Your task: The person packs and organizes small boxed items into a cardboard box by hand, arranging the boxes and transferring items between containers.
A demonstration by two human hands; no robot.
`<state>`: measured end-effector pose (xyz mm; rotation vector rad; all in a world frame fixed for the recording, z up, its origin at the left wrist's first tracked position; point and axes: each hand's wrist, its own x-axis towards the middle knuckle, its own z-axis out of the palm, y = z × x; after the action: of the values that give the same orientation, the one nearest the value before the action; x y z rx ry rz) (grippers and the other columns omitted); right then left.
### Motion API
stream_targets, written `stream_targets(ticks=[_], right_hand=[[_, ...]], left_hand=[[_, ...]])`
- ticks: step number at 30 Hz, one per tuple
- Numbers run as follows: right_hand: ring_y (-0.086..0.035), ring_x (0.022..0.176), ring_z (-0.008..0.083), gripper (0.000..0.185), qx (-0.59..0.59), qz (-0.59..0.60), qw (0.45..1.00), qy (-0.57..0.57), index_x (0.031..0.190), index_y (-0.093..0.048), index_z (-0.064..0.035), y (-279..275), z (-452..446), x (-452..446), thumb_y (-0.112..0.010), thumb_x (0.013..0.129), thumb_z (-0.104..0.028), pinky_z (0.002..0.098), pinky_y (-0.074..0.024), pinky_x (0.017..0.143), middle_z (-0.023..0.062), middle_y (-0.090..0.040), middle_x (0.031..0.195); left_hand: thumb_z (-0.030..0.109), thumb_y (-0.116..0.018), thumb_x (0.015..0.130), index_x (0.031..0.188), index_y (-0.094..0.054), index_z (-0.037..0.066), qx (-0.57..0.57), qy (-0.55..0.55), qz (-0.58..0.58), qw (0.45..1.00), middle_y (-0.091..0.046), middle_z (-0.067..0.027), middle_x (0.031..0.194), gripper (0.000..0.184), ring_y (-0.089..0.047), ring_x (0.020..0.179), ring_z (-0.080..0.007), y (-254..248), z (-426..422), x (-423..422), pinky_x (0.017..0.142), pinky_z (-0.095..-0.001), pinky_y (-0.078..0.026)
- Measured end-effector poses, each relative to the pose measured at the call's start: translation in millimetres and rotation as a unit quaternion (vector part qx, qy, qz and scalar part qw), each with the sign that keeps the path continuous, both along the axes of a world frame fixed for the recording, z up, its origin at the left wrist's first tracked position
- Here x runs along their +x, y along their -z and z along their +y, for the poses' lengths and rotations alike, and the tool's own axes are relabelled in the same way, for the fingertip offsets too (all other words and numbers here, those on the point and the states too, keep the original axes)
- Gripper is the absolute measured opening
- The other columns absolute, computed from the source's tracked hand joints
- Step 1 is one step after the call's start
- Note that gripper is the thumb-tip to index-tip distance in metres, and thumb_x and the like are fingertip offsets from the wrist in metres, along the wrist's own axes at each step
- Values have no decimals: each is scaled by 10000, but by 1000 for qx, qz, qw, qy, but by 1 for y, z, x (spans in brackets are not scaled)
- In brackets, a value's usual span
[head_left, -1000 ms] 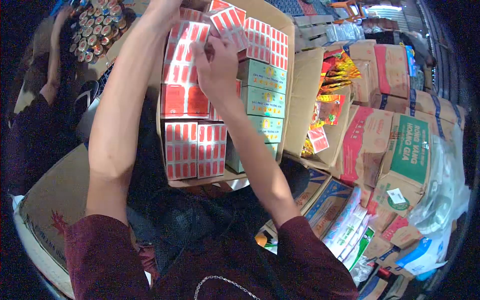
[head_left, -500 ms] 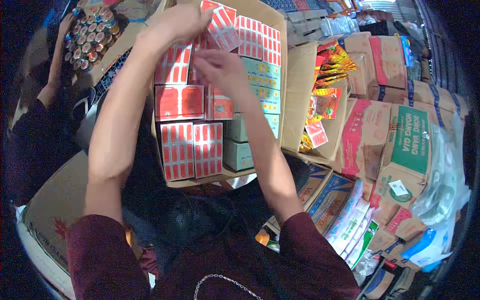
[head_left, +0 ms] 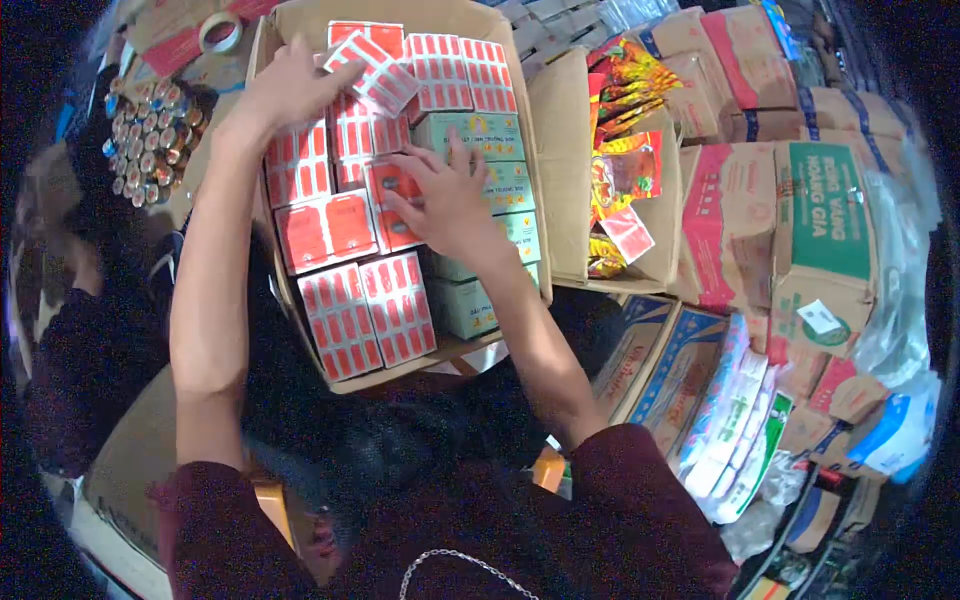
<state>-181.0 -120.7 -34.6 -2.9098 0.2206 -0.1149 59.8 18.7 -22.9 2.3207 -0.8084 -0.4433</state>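
An open cardboard carton (head_left: pixel 440 368) holds red-and-white patterned packs (head_left: pixel 345 320) and pale green boxes (head_left: pixel 470 305). My left hand (head_left: pixel 295 88) is over its upper left part, fingers apart, fingertips beside a tilted red-and-white pack (head_left: pixel 372 75) that lies on top of others. Whether it grips that pack is hard to see. Near the carton's middle, my right hand (head_left: pixel 448 200) has its fingers spread over a red pack (head_left: pixel 392 200) and the green boxes, holding nothing.
Right of the carton stands a smaller open box (head_left: pixel 555 170) with colourful packets (head_left: pixel 630 165). Stacked cartons (head_left: pixel 735 220) and plastic bags (head_left: pixel 885 290) fill the right side. Several jars (head_left: pixel 155 140) stand at the upper left, with a tape roll (head_left: pixel 220 33) behind.
The view has shifted, and the carton appears tilted and further left. My right hand has moved down from the upper packs and spread its fingers. My left hand's fingers have opened out.
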Motion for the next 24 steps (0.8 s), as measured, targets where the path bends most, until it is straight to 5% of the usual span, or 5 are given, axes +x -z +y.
stream_targets(ticks=[2, 11, 14, 18, 24], right_hand=[[-266, 1471, 515, 541, 33, 28, 999, 13, 1373, -606, -169, 6, 5, -4, -689, 918, -449, 634, -166, 1190, 70, -527, 1497], [-323, 1489, 401, 468, 37, -98, 993, 47, 1310, -647, -171, 15, 13, -8, -683, 889, -372, 622, -139, 1215, 52, -616, 1389], [-342, 1487, 372, 441, 42, -123, 988, 79, 1273, -662, -169, 16, 15, -6, -689, 870, -346, 620, -144, 1218, 47, -643, 1350], [-363, 1471, 372, 421, 50, -121, 987, 91, 1213, -675, -158, 16, 11, -6, -712, 834, -337, 608, -154, 1221, 44, -664, 1313], [-373, 1457, 369, 400, 77, -111, 987, 91, 1151, -688, -141, 12, 13, -11, -731, 798, -323, 602, -161, 1224, 49, -677, 1282]], left_hand=[[705, -692, 833, 1427, -483, -81, -157, 12, 26, 987, -701, -267, 1168, 1008, -700, 1113, -332, 11, -3, 1, 966, -415, -532], [611, -818, 719, 1350, -560, -89, -39, -11, -17, 999, -639, -294, 1288, 978, -664, 1165, -369, -28, -19, -1, 1022, -410, -501], [600, -832, 688, 1258, -615, -77, -132, -43, -182, 973, -649, -280, 1232, 911, -656, 1134, -366, -34, -5, -14, 999, -417, -504], [595, -820, 704, 1139, -651, -65, -121, -73, -97, 985, -650, -278, 1164, 809, -649, 1080, -369, -53, 5, -27, 942, -448, -512], [604, -786, 770, 1062, -651, -64, -122, -104, -197, 967, -653, -247, 1067, 741, -645, 994, -380, -26, -31, -61, 878, -464, -512]])
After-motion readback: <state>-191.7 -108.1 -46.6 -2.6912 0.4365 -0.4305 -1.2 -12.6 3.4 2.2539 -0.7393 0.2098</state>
